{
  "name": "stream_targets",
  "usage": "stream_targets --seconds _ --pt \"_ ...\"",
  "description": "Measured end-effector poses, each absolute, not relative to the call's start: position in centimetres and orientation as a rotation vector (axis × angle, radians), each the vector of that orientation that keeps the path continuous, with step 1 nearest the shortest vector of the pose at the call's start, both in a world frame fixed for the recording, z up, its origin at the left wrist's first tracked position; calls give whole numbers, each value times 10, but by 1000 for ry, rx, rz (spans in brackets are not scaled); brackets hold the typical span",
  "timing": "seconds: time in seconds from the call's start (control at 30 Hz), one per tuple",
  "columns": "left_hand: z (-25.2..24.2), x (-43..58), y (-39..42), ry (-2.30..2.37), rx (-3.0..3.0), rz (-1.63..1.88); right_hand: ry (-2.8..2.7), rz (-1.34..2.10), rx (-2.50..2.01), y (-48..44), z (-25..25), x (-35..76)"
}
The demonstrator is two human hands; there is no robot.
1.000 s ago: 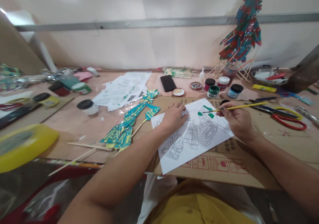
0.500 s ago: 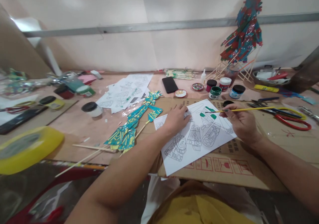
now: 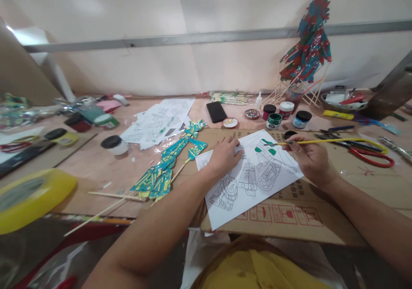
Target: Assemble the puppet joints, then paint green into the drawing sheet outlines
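Note:
My right hand (image 3: 310,156) is closed around a thin yellow paintbrush (image 3: 280,143), its tip at the green-painted part of a line drawing. That drawing is on a white sheet (image 3: 222,218), which lies slanted on a piece of flat cardboard (image 3: 341,203). Several outlined shapes on the sheet are unpainted. My left hand (image 3: 226,154) rests flat on the upper left of the sheet, fingers stretched out and holding nothing. Beyond the sheet stands an uncapped jar of green paint (image 3: 274,121). A blue-and-yellow painted figure (image 3: 165,164) with sticks lies left of my left hand.
Behind the sheet are a black phone (image 3: 216,112), a lid of beads (image 3: 252,114) and capped jars, one of them blue (image 3: 301,120). Red-handled scissors (image 3: 370,157) lie at right. At left are drawn papers (image 3: 154,121), a white jar (image 3: 114,145) and a yellow tape roll (image 3: 35,199).
The camera view has shifted slightly. The brush tip stays at the green area, and my left hand still lies on the sheet.

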State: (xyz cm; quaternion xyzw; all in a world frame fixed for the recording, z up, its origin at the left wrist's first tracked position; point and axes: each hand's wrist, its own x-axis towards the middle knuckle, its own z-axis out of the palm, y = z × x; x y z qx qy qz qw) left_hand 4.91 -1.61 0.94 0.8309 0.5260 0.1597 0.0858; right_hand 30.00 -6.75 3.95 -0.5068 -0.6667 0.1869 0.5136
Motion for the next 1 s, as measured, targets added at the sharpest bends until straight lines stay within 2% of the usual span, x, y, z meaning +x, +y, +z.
stream_targets --seconds 1.0 --pt "8 50 -13 1579 2431 451 -1586 372 -1197 -67 34 299"
